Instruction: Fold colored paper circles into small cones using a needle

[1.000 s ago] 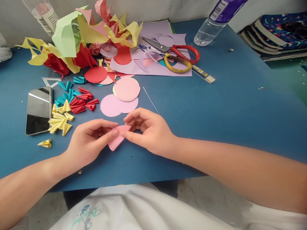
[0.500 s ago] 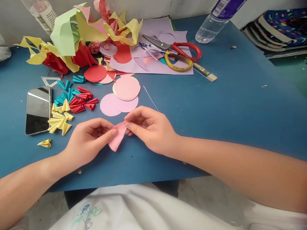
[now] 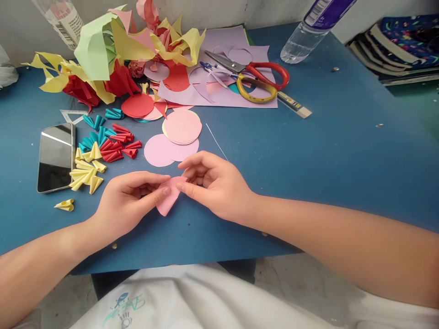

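Note:
A folded piece of pink paper [image 3: 168, 201] is held between my two hands above the blue table. My left hand [image 3: 128, 201] pinches its left side, thumb in front and fingers behind. At its upper right edge, the thumb of my right hand [image 3: 217, 185] presses on the paper while the index finger is lifted off. Just beyond my hands lie purple paper circles [image 3: 158, 151] and a small stack of pink circles [image 3: 182, 127]. To the left are rolled paper cones in yellow [image 3: 84, 175], red [image 3: 113, 150] and teal [image 3: 94, 139].
A phone [image 3: 56, 157] lies at the left. Behind are crumpled paper scraps [image 3: 94, 50], scissors [image 3: 257, 77] with red and yellow handles on purple sheets [image 3: 222, 98], and a blade case [image 3: 294, 105]. A water bottle [image 3: 302, 36] stands by the wall, books [image 3: 380, 50] at right.
The index finger of my right hand has lifted from the pink paper, so its top edge shows more. The view has shifted slightly; the other things lie as before.

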{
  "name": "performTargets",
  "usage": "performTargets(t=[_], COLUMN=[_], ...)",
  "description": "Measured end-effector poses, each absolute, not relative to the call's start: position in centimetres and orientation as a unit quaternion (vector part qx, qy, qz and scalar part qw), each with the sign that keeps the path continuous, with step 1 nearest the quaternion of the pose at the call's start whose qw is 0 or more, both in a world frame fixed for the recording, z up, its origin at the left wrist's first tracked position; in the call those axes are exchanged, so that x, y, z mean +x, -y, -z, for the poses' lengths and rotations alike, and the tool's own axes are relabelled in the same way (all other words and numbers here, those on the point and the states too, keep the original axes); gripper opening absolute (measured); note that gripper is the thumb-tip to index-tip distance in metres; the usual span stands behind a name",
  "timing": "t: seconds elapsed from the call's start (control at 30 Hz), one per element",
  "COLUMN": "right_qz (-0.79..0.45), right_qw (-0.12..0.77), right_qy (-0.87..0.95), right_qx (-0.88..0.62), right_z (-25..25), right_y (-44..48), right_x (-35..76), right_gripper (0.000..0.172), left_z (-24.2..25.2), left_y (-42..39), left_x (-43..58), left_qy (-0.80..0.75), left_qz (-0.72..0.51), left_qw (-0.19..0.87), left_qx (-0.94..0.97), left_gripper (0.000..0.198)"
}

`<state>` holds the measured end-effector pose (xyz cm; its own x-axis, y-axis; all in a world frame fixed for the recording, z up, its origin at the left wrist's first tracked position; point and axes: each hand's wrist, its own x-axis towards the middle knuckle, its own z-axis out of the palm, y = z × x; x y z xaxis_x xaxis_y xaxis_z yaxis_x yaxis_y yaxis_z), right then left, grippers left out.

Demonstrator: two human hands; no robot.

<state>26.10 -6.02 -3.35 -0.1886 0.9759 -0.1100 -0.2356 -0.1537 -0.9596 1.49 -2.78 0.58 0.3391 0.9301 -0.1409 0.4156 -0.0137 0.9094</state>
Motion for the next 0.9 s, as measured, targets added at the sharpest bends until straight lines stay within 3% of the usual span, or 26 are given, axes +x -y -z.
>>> performTargets(t=[0.17,0.4,0.7,0.9], right_qz=[-0.644,-0.649,-0.627,-0.59], right_qw=[0.475,0.467,0.486,0.497], right_qy=[0.427,0.424,0.432,0.43], right_qx=[-0.42,-0.424,-0.43,-0.469], right_z=[2.99,3.0,3.17,3.28], right_y=[5.82,5.92,6.12,6.07], right_x=[26.14,26.11,25.96,26.08], right_gripper=[0.046,0.046,0.031,0.023], left_z=[-0.39,-0.71,-0.94,-0.93], left_y=[2.73,2.63,2.75,2.62], left_x=[1.39,1.5,1.42,1.39], left_qy=[-0.496,-0.505,-0.555,-0.557], left_qz=[-0.282,-0.284,-0.254,-0.261], left_qw=[0.451,0.442,0.452,0.449], left_qx=[0.686,0.684,0.651,0.649], left_gripper=[0.01,0.007,0.036,0.034])
